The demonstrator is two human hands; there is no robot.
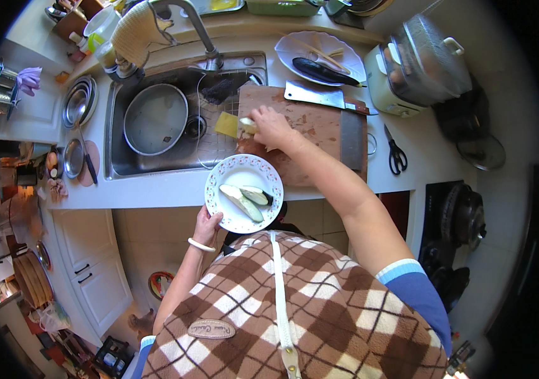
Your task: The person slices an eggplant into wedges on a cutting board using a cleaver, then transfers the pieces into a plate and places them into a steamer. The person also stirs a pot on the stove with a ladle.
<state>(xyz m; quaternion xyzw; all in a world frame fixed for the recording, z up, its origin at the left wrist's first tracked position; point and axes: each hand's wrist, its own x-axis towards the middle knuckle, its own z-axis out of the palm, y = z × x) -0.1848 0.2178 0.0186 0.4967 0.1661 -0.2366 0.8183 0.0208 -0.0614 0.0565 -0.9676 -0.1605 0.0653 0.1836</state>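
Note:
My left hand [209, 226] grips the rim of a white plate with a floral border [218, 177], in front of the counter edge. Pieces of cut eggplant [242, 203] with pale flesh lie on it. My right hand [271, 127] is over the left part of a wooden cutting board [319, 125], its fingers around a pale cut piece [249, 125], perhaps eggplant. A cleaver [314, 94] lies along the board's far side. Beyond it, a whole dark eggplant [321, 71] and wooden chopsticks [321, 54] rest on a white scalloped plate [284, 43].
Left of the board is a steel sink [110, 156] with a round metal basin [155, 118], a wire rack and a yellow cloth [226, 124]. Black-handled scissors [396, 154] lie right of the board, near a food steamer [390, 83]. A faucet [198, 28] arches behind the sink.

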